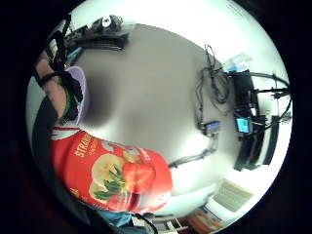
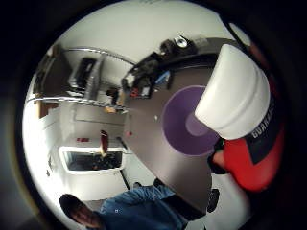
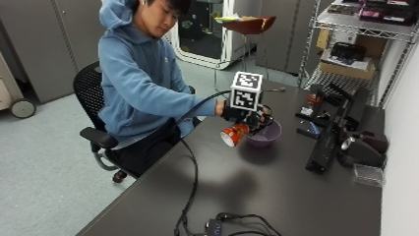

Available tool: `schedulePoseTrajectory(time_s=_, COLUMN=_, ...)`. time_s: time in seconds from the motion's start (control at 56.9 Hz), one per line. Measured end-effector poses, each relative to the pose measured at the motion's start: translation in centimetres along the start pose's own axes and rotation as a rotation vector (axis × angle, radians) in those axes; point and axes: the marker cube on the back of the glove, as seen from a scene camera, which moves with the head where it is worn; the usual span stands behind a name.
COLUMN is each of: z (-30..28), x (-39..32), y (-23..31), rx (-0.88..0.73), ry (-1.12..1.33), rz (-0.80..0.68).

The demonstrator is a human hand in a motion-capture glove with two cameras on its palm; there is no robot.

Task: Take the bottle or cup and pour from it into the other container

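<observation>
In the outside view my gloved right hand (image 3: 245,115) grips a red bottle (image 3: 235,133) and holds it tilted on its side just above the table, its base toward the table's near edge. Its top end points at the purple bowl (image 3: 263,136) standing right beside it. The thumb side palm view shows the bottle's white cap (image 2: 235,91) on, hanging over the purple bowl (image 2: 180,124), with the red body (image 2: 256,158) behind it. The little finger side view is filled by the bottle's strawberry label (image 1: 112,173), with the bowl's rim (image 1: 80,92) beyond it.
Black equipment and stands (image 3: 327,142) line the table's right side past the bowl. A cable runs from the hand to a small hub and loose cables (image 3: 219,226) at the near end. A wire shelf (image 3: 353,44) stands behind, and the dark table (image 3: 262,187) lies bare in between.
</observation>
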Motion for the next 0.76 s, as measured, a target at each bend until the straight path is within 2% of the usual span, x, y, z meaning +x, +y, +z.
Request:
schedulePoseTrajectory(time_s=0.176, z=-0.6, x=-2.2, y=-1.2, rx=-0.170, ry=0.323, rz=0.041)
schedulePoseTrajectory(time_s=0.281, z=-0.9, x=-3.3, y=-1.7, rx=-0.262, ry=0.477, rz=0.006)
schedulePoseTrajectory(time_s=0.387, z=-0.6, x=-4.8, y=-2.5, rx=-0.329, ry=0.654, rz=0.057)
schedulePoseTrajectory(time_s=0.457, z=-0.2, x=-6.2, y=-2.7, rx=-0.360, ry=0.697, rz=0.012)
schedulePoseTrajectory(time_s=0.562, z=0.4, x=-7.7, y=-3.2, rx=-0.383, ry=0.830, rz=0.026)
schedulePoseTrajectory(time_s=0.756, z=1.3, x=-9.3, y=-3.2, rx=-0.403, ry=0.797, rz=-0.036)
